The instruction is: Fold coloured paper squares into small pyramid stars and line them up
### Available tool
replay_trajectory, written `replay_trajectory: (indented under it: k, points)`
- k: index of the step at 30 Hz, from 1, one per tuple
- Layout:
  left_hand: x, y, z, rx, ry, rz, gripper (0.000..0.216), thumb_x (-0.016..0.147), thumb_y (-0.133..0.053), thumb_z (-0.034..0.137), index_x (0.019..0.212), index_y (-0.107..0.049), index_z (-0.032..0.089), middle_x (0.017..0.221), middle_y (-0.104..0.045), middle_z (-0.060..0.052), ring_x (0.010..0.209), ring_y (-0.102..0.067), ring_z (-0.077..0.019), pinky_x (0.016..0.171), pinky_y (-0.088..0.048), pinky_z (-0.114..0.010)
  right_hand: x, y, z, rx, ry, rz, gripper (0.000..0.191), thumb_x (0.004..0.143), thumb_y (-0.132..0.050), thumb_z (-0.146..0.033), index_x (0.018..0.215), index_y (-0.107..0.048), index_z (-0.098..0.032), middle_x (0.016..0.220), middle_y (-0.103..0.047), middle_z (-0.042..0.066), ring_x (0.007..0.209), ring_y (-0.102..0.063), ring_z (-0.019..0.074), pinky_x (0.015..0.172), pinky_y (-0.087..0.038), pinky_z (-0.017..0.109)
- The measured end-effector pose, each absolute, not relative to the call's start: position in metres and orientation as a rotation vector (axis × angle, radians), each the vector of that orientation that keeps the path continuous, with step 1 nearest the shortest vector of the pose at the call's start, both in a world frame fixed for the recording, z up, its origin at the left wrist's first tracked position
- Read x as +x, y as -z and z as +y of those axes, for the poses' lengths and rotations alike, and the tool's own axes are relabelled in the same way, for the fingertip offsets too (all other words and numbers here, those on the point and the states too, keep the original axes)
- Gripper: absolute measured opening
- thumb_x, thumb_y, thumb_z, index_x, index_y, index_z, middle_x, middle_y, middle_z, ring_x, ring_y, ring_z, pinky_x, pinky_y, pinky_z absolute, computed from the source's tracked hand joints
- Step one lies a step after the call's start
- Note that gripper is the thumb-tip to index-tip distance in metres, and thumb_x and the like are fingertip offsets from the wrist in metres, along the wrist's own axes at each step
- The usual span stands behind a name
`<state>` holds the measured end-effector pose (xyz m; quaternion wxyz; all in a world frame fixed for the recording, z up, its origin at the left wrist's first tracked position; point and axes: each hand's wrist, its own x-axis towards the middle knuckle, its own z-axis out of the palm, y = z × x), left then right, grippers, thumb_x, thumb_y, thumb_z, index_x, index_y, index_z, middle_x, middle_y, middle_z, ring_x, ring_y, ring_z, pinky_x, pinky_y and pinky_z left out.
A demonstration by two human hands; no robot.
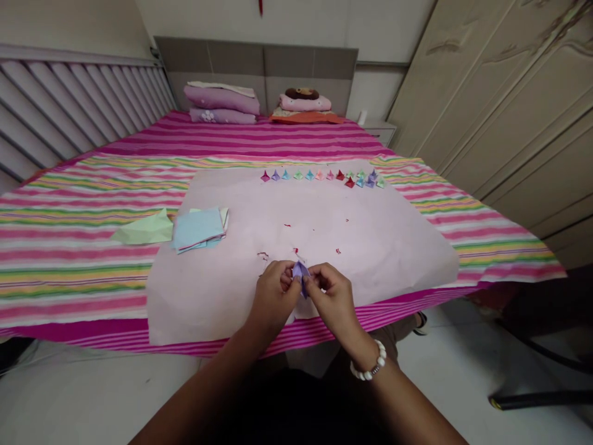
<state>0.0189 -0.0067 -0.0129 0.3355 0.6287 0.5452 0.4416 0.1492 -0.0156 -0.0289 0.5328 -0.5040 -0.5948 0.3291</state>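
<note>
A small piece of folded purple paper (301, 272) is pinched between both my hands, over the near part of a large pale sheet (241, 210). My left hand (277, 289) grips its left side with thumb and fingers. From the right, my right hand (331, 293) pinches it too, thumb close to the other thumb; a white bead bracelet circles that wrist. Small red scraps (263, 254) lie on the sheet just beyond my hands. Farther back stands a row of small folded paper pieces (309, 175) in several colours, bunched closer together at the right end.
Left on the sheet is a stack of light blue paper (198, 227), with a creased green paper (146, 228) beside it on the striped bedspread (83, 247). Folded bedding (222, 102) rests by the headboard (231, 59). A wardrobe (500, 93) stands at the right.
</note>
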Motion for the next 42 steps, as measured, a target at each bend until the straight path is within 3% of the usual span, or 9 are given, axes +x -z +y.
replay_trajectory:
  k: [5, 9, 15, 20, 24, 30, 35, 39, 42]
  points:
    - [0.02, 0.011, -0.005, 1.391, -1.116, 1.351, 0.006, 0.073, -0.06, 0.022, 0.077, -0.058, 0.018, 0.06, -0.058, 0.004, 0.054, -0.054, -0.0112, 0.053, -0.041, -0.022, 0.146, 0.031, -0.017, -1.203, -0.819, -1.43, 0.008, 0.082, -0.058, -0.024, 0.078, -0.063, -0.02, 0.066, -0.054, -0.001, 0.059, -0.049, 0.0134, 0.056, -0.041, 0.026]
    - [0.016, 0.014, -0.005, 1.271, -1.079, 1.326, 0.013, 0.074, -0.061, 0.028, 0.071, -0.052, 0.02, 0.049, -0.052, 0.007, 0.047, -0.049, -0.0098, 0.049, -0.036, -0.021, 0.146, 0.031, -0.018, -1.197, -0.846, -1.416, 0.01, 0.085, -0.057, -0.026, 0.086, -0.064, -0.019, 0.069, -0.056, 0.0, 0.062, -0.051, 0.014, 0.057, -0.042, 0.026]
    - [0.018, 0.014, -0.005, 1.214, -1.098, 1.277, 0.011, 0.072, -0.06, 0.024, 0.068, -0.05, 0.02, 0.052, -0.056, 0.007, 0.052, -0.055, -0.0116, 0.055, -0.043, -0.023, 0.145, 0.024, -0.019, -1.189, -0.67, -1.512, 0.011, 0.087, -0.055, -0.021, 0.084, -0.066, -0.02, 0.075, -0.058, 0.002, 0.063, -0.053, 0.0142, 0.058, -0.043, 0.027]
    - [0.022, 0.009, -0.005, 1.317, -1.176, 1.322, 0.003, 0.07, -0.057, 0.02, 0.069, -0.054, 0.019, 0.068, -0.063, 0.004, 0.061, -0.061, -0.0131, 0.059, -0.045, -0.023, 0.142, 0.026, -0.021, -1.18, -0.379, -1.647, 0.015, 0.087, -0.05, -0.012, 0.085, -0.063, -0.02, 0.078, -0.056, 0.004, 0.071, -0.055, 0.0172, 0.062, -0.045, 0.03]
    - [0.022, 0.006, -0.003, 1.394, -1.147, 1.431, 0.002, 0.069, -0.056, 0.018, 0.068, -0.056, 0.019, 0.065, -0.063, 0.004, 0.06, -0.061, -0.0138, 0.061, -0.046, -0.025, 0.14, 0.03, -0.021, -1.162, -0.253, -1.68, 0.018, 0.088, -0.047, -0.01, 0.09, -0.061, -0.021, 0.081, -0.056, 0.004, 0.073, -0.056, 0.0182, 0.063, -0.047, 0.031]
    - [0.019, 0.007, 0.002, 1.341, -1.137, 1.45, 0.006, 0.066, -0.06, 0.016, 0.067, -0.054, 0.018, 0.089, -0.07, -0.002, 0.073, -0.066, -0.0167, 0.068, -0.049, -0.029, 0.138, 0.03, -0.021, -1.151, -0.249, -1.65, 0.017, 0.086, -0.048, -0.008, 0.088, -0.059, -0.021, 0.081, -0.055, 0.004, 0.073, -0.056, 0.0179, 0.063, -0.047, 0.031]
    - [0.019, 0.01, 0.007, 1.229, -1.17, 1.314, 0.021, 0.062, -0.061, 0.01, 0.082, -0.059, 0.018, 0.075, -0.068, 0.001, 0.073, -0.066, -0.0162, 0.069, -0.05, -0.028, 0.138, 0.03, -0.021, -1.14, -0.297, -1.631, 0.017, 0.085, -0.046, -0.007, 0.087, -0.056, -0.021, 0.089, -0.057, 0.006, 0.076, -0.056, 0.0178, 0.062, -0.047, 0.03]
    - [0.017, 0.009, 0.009, 1.323, -1.122, 1.331, 0.009, 0.063, -0.062, 0.011, 0.069, -0.062, 0.017, 0.072, -0.068, -0.001, 0.073, -0.065, -0.0165, 0.072, -0.05, -0.029, 0.14, 0.032, -0.02, -1.172, -0.347, -1.609, 0.015, 0.083, -0.047, -0.008, 0.087, -0.054, -0.021, 0.086, -0.056, 0.005, 0.07, -0.054, 0.0162, 0.06, -0.045, 0.029]
    - [0.017, 0.007, 0.009, 1.312, -1.156, 1.355, 0.014, 0.062, -0.063, 0.009, 0.074, -0.061, 0.017, 0.074, -0.067, -0.001, 0.074, -0.065, -0.0163, 0.073, -0.05, -0.03, 0.141, 0.032, -0.02, -1.221, -0.362, -1.617, 0.012, 0.084, -0.048, -0.01, 0.084, -0.054, -0.021, 0.079, -0.055, 0.002, 0.064, -0.053, 0.0147, 0.059, -0.043, 0.028]
